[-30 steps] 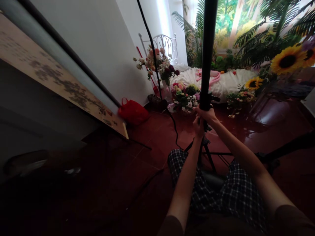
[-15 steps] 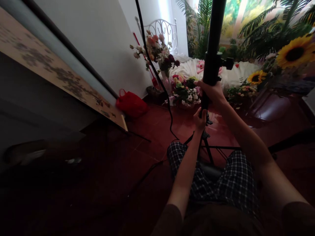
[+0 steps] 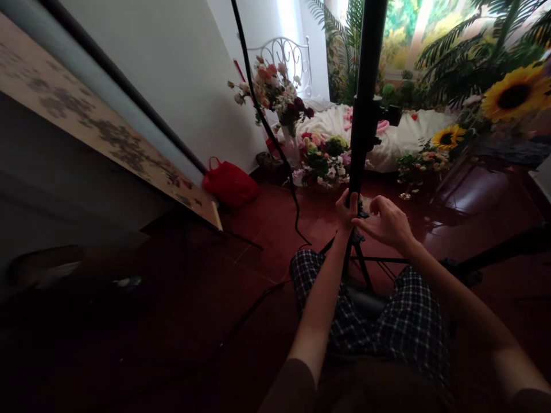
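A black tripod stand (image 3: 360,155) rises between my knees, its thick pole running up out of the view. My left hand (image 3: 346,212) is wrapped round the lower part of the pole, just above the spread legs. Close to its right, my right hand (image 3: 390,223) is at the clamp (image 3: 363,211) on the pole, thumb stretched left and fingers loosely bent apart; whether it touches the clamp I cannot tell. Higher on the pole sits a collar with a black knob (image 3: 391,116), and neither hand is on it.
A black cable (image 3: 284,158) hangs left of the stand to the red tiled floor (image 3: 275,229). Flower arrangements (image 3: 325,163) and a white-draped bed (image 3: 390,149) lie beyond. A red bag (image 3: 231,182) rests by the wall, near a leaning scroll picture (image 3: 124,146). Sunflowers (image 3: 512,94) stand right.
My right hand has let go of the upper pole and come down beside my left hand. The pole has shifted slightly left. My left hand keeps its grip.
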Demonstrator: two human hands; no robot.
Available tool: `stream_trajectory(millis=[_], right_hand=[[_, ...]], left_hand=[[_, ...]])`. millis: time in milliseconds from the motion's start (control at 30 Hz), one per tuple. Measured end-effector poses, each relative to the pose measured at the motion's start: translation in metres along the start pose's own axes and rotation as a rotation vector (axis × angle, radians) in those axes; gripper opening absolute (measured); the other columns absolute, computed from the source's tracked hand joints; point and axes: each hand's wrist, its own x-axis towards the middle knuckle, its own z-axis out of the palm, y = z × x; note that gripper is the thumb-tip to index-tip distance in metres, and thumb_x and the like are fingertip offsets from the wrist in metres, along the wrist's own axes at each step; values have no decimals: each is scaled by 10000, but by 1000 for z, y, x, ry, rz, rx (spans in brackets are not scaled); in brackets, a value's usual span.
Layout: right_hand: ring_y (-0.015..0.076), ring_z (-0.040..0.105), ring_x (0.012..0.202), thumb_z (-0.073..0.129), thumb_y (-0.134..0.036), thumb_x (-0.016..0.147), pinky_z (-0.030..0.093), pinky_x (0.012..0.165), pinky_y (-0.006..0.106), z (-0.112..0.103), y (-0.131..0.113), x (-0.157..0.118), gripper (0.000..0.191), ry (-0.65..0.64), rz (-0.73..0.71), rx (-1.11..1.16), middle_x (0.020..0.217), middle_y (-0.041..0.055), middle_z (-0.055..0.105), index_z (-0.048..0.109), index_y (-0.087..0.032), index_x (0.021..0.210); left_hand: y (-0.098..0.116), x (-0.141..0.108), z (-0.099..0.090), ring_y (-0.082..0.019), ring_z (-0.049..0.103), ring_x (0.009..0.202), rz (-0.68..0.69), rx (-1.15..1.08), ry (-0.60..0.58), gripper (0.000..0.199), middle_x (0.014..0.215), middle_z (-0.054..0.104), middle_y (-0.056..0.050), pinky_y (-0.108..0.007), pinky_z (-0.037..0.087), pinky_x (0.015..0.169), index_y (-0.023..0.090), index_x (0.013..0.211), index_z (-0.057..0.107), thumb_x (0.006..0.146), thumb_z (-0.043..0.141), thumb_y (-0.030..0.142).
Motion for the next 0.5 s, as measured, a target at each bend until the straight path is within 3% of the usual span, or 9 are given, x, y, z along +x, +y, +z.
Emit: stream_trajectory(millis=[133, 267, 400, 500], right_hand=[[181, 508, 618, 642, -696, 798, 328, 566, 303, 8, 16, -3, 514, -55, -3, -123, 661, 32, 523, 464, -230, 675], [162, 500, 572, 423, -674, 929, 247, 542, 298, 20, 23, -4, 577, -87, 19, -111, 611, 46, 551, 447, -211, 585], [141, 472, 479, 286, -700, 943, 244, 512, 280, 37, 21, -10, 676, -67, 202, 103, 501, 41, 508, 442, -213, 500], [118, 360, 390, 202, -761, 914, 245, 450, 259, 51, 13, -13, 714, -100, 435, 468, 407, 5, 383, 404, -230, 482]], left_hand=[[3, -1, 0, -98, 543, 538, 38, -1, -19, 509, 634, 595, -3, -239, 432, 513, 190, 780, 626, 797, 599, 699], [5, -3, -1, -85, 517, 528, 62, 9, -40, 529, 637, 577, 6, -230, 429, 522, 189, 761, 607, 805, 574, 715], [6, -5, -2, -92, 523, 540, 97, 45, -35, 539, 654, 587, -1, -239, 429, 537, 191, 762, 608, 811, 554, 724], [5, -4, -2, -97, 533, 550, 110, 51, -41, 538, 649, 590, -3, -242, 429, 550, 193, 769, 611, 814, 548, 725]])
